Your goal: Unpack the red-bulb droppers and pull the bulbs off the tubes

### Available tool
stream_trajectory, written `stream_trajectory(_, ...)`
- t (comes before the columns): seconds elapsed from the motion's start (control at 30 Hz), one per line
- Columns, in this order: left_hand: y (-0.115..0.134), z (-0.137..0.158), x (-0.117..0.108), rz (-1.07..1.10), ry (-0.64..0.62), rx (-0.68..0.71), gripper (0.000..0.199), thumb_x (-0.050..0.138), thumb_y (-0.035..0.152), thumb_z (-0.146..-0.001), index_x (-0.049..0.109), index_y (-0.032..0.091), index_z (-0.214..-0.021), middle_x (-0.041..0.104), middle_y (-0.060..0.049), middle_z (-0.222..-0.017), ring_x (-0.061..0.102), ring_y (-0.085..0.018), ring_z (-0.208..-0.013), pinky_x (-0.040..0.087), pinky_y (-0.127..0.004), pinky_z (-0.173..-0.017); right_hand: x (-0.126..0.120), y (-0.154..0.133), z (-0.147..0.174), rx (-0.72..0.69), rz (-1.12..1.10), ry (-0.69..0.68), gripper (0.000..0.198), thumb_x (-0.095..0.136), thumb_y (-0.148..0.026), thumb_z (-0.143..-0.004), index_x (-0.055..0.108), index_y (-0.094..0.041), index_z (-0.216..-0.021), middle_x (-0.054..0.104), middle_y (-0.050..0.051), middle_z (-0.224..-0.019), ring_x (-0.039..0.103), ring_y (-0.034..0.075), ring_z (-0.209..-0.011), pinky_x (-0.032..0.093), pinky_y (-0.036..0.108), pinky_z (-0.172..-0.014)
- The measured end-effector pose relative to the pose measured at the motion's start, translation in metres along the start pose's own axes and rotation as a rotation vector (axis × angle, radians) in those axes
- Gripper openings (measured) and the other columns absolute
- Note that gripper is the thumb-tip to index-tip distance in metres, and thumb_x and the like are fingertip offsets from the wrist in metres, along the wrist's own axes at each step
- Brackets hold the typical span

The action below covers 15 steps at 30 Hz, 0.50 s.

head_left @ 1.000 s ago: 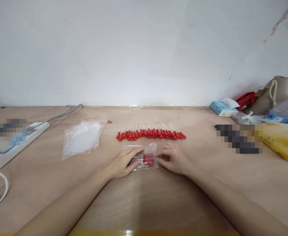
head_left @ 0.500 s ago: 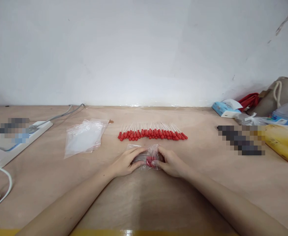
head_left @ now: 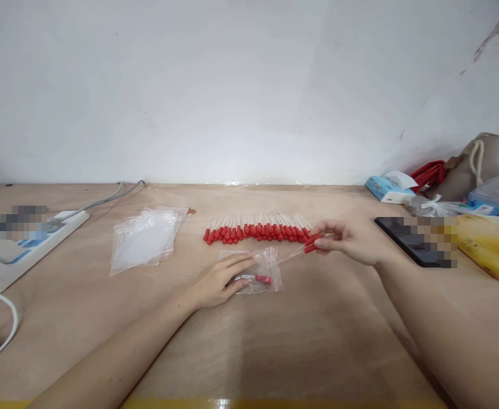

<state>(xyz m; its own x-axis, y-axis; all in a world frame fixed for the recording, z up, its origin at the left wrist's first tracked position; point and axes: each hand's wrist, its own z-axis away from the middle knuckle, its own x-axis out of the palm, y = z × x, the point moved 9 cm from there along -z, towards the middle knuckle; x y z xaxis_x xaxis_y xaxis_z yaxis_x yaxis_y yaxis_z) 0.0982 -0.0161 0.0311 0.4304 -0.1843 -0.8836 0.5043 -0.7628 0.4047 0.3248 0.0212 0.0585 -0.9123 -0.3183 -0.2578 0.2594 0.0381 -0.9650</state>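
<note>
My left hand (head_left: 223,280) lies over a clear zip bag (head_left: 277,272), its fingers stretched out and its thumb apart. Inside the bag shows a red bulb (head_left: 264,279) with a thin pale stem, partly covered by my fingers. My right hand (head_left: 338,242) pinches red-bulbed droppers (head_left: 311,244) by their bulbs, to the right of the bag. Their thin clear stems point left toward the bag's zip end. Just beyond the bag, a row of similar droppers (head_left: 258,232) lies with red bulbs toward me and stems toward the wall.
A stack of clear zip bags (head_left: 142,241) lies at left, near a white power strip (head_left: 57,238) with cables. On the right are a dark phone (head_left: 402,241), a yellow package (head_left: 487,244), a blue tissue pack (head_left: 388,190) and a fabric bag (head_left: 466,173).
My right hand has left the bag and moved right to the end of the row, now holding droppers. The bag lies flatter. My left hand has stayed on it.
</note>
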Motion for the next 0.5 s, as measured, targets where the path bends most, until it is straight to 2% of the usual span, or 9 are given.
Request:
stream_trajectory(0.1,-0.001,-0.001,0.003,-0.055,-0.017,0.012,0.037,0.039,0.032,-0.089,0.045,0.029,-0.125,0.04,-0.004,-0.135,0.038,-0.019,-0.123,0.034,-0.039,-0.102,-0.061,-0.01,0.008,-0.111,-0.092,0.335,0.034,0.072,-0.039,-0.061,0.058,-0.018,-0.084,0.066,0.004,-0.082,0.062,0.014,-0.07,0.051,0.027,-0.063)
stream_trajectory(0.17,-0.003,-0.001,0.004,-0.079,-0.017,0.012,0.035,0.039,0.033,-0.089,0.048,0.029,-0.123,0.041,-0.004,-0.135,0.038,-0.02,-0.123,0.034,-0.041,-0.102,-0.088,-0.012,0.015,-0.223,-0.139,0.569,0.032,0.07,-0.04,-0.063,0.058,-0.021,-0.085,0.066,0.003,-0.085,0.063,0.015,-0.075,0.052,0.03,-0.067)
stream_trajectory(0.2,-0.003,-0.001,0.004,-0.084,-0.016,0.011,0.035,0.039,0.034,-0.089,0.048,0.029,-0.123,0.041,-0.004,-0.134,0.038,-0.02,-0.123,0.034,-0.04,-0.102,-0.094,-0.013,0.018,-0.289,-0.119,0.664,0.03,0.069,-0.039,-0.065,0.058,-0.021,-0.087,0.066,0.003,-0.085,0.063,0.016,-0.078,0.052,0.032,-0.07)
stream_trajectory(0.27,-0.004,-0.001,0.005,-0.087,-0.016,0.009,0.036,0.039,0.034,-0.089,0.047,0.029,-0.124,0.042,-0.005,-0.134,0.038,-0.019,-0.123,0.034,-0.04,-0.102,-0.09,-0.017,0.023,-0.429,0.032,0.795,0.027,0.065,-0.037,-0.07,0.058,-0.022,-0.091,0.066,0.004,-0.087,0.063,0.017,-0.082,0.051,0.035,-0.077)
stream_trajectory(0.33,-0.004,-0.001,0.005,-0.085,-0.015,0.009,0.036,0.039,0.034,-0.089,0.047,0.029,-0.124,0.041,-0.005,-0.134,0.038,-0.019,-0.123,0.034,-0.04,-0.102,-0.069,-0.019,0.023,-0.549,0.295,0.839,0.022,0.058,-0.034,-0.076,0.059,-0.022,-0.094,0.065,0.005,-0.092,0.061,0.018,-0.088,0.048,0.038,-0.083)
stream_trajectory(0.4,-0.004,-0.001,0.005,-0.083,-0.017,0.009,0.036,0.039,0.034,-0.089,0.047,0.029,-0.124,0.041,-0.004,-0.135,0.038,-0.019,-0.124,0.034,-0.04,-0.102,-0.043,-0.015,0.016,-0.597,0.556,0.8,0.019,0.052,-0.031,-0.08,0.06,-0.023,-0.096,0.064,0.006,-0.097,0.059,0.018,-0.092,0.046,0.039,-0.087)
stream_trajectory(0.5,-0.004,-0.001,0.005,-0.082,-0.021,0.009,0.036,0.039,0.034,-0.089,0.046,0.029,-0.125,0.041,-0.004,-0.135,0.038,-0.019,-0.124,0.033,-0.04,-0.102,-0.015,0.001,0.002,-0.613,0.731,0.622,0.024,0.042,-0.028,-0.085,0.06,-0.024,-0.1,0.063,0.006,-0.102,0.057,0.019,-0.096,0.045,0.038,-0.089)
